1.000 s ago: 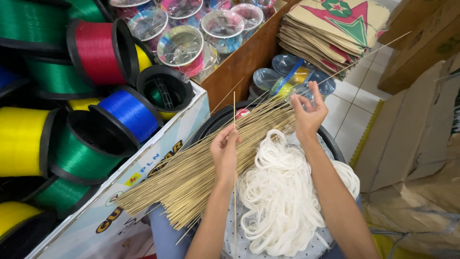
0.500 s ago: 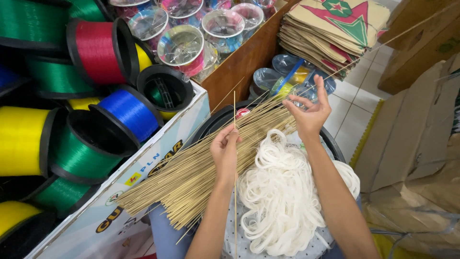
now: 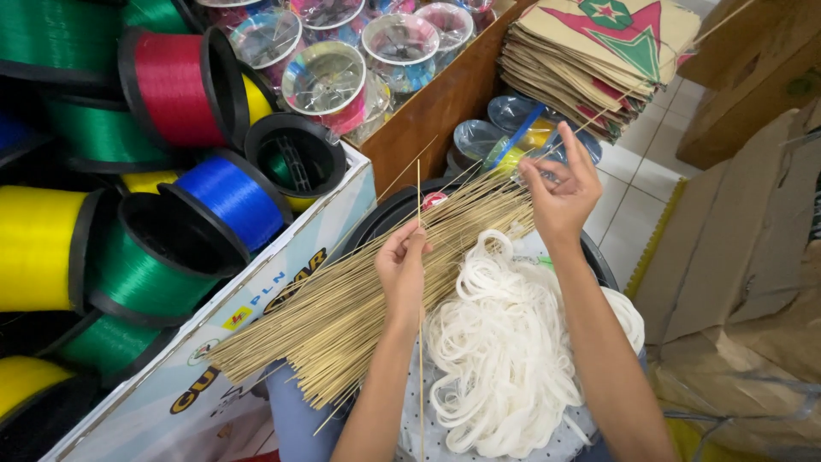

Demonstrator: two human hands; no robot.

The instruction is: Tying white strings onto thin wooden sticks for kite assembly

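Bamboo sticks (image 3: 359, 312), thin and pale, lie in a big loose bundle across the person's lap and over the rim of a black round tub (image 3: 389, 210), running from the lower left up toward the upper right. The left hand (image 3: 404, 267) rests on the middle of this bundle with its fingers bent down, and it pinches one single stick (image 3: 419, 205) that stands almost vertical, apart from the others. The right hand (image 3: 560, 190) is at the upper end of the bundle, fingers half closed, the thumb and first fingers holding the tips of a few sticks; how many, I cannot tell. One more long stick goes from this hand far up to the right corner.

Just beside the bundle, under both forearms, is a heap of white cord loops (image 3: 505, 359). At the left a printed cardboard box (image 3: 256, 299) holds large spools of line in green, yellow, blue (image 3: 231, 197) and red (image 3: 175, 85). Above them are shiny clear reels (image 3: 325, 81). Behind a wooden board, a stack of paper kites (image 3: 599, 56) lies near the right hand, on the tiled floor (image 3: 637, 192).
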